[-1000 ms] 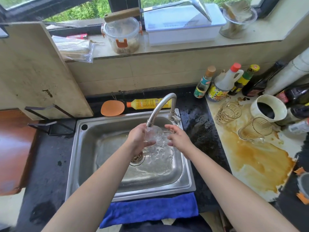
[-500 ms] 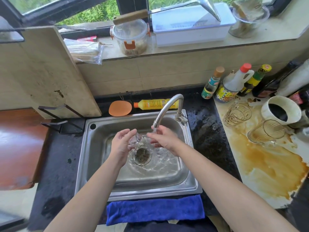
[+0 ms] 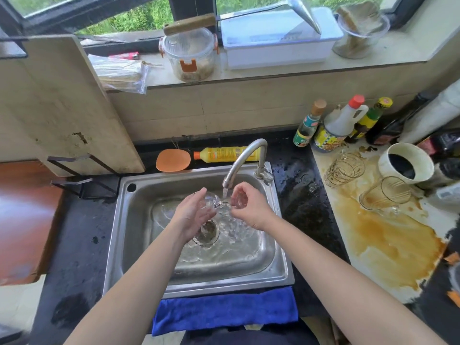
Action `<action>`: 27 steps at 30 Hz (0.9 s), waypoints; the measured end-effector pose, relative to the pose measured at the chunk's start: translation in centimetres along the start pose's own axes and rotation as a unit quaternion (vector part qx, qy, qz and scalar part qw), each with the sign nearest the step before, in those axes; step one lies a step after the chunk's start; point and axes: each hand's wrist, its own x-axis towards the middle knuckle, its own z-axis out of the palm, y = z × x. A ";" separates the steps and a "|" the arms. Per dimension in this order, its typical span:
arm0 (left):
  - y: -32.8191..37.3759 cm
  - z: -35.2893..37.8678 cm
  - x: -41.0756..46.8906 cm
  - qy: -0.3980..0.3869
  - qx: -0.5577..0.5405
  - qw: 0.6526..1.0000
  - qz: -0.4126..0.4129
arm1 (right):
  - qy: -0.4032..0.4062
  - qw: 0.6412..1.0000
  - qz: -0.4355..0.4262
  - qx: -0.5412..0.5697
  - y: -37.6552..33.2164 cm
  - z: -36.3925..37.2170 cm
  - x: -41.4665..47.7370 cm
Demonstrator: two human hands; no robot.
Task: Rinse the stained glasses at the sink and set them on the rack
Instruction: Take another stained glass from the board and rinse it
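A clear glass (image 3: 216,200) lies on its side under the running faucet (image 3: 245,158), over the steel sink (image 3: 139,245). My left hand (image 3: 191,214) cups its base end and my right hand (image 3: 250,207) grips its rim end. Water splashes off the glass into the basin. Two stained glasses stand on the brown-smeared board (image 3: 388,247) at the right: a patterned one (image 3: 344,169) and a plain one (image 3: 384,195). A black wire rack (image 3: 82,175) stands left of the sink, under a leaning cutting board (image 3: 62,108).
A white cup (image 3: 405,161) with dark liquid and several sauce bottles (image 3: 341,123) crowd the right counter. A yellow bottle (image 3: 224,153) and orange scrubber (image 3: 173,160) lie behind the sink. A blue towel (image 3: 224,310) hangs over the front edge. Containers line the windowsill.
Both hands have kept turning the glass under the stream; it now lies sideways between them, slightly higher and closer to the spout. The view has shifted a little.
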 end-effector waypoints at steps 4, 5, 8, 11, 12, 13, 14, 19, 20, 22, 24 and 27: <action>0.1 2.7 -0.1 -0.049 0.027 0.997 0.058 | 0.046 0.997 0.041 -0.040 1.9 -1.6 -0.4; 0.0 3.3 -0.2 -0.058 0.049 0.994 0.073 | 0.045 0.997 0.057 -0.028 2.1 -1.8 -0.6; -0.2 4.5 -0.6 -0.090 0.106 0.984 0.114 | 0.022 0.995 0.071 -0.059 2.8 -1.8 -0.9; -0.5 5.0 -1.3 -0.106 0.151 0.974 0.133 | -0.006 0.987 0.049 -0.153 2.9 -1.5 -1.0; -0.5 5.1 -1.6 -0.102 0.152 0.974 0.135 | -0.015 0.985 0.040 -0.167 2.9 -1.3 -1.1; -0.5 5.1 -1.8 -0.093 0.151 0.975 0.133 | -0.021 0.984 0.036 -0.172 2.9 -1.2 -1.1; -0.5 5.1 -2.2 -0.084 0.152 0.977 0.127 | -0.028 0.984 0.035 -0.170 2.8 -1.0 -1.2; -0.4 4.7 -4.0 -0.062 0.221 0.964 0.137 | -0.045 0.994 0.053 -0.079 3.8 -0.6 -1.1; -0.5 4.6 -4.4 -0.056 0.235 0.959 0.145 | -0.045 0.995 0.065 -0.052 4.0 -0.6 -1.1; -0.9 4.3 -4.8 -0.042 0.256 0.954 0.152 | -0.045 0.996 0.079 0.005 4.6 -0.5 -1.3; -1.2 3.9 -5.2 -0.026 0.278 0.948 0.156 | -0.035 0.991 0.105 0.078 4.8 -0.5 -1.6; -1.8 3.2 -5.6 -0.013 0.285 0.946 0.155 | 0.020 0.958 0.173 0.229 5.4 -0.4 -1.7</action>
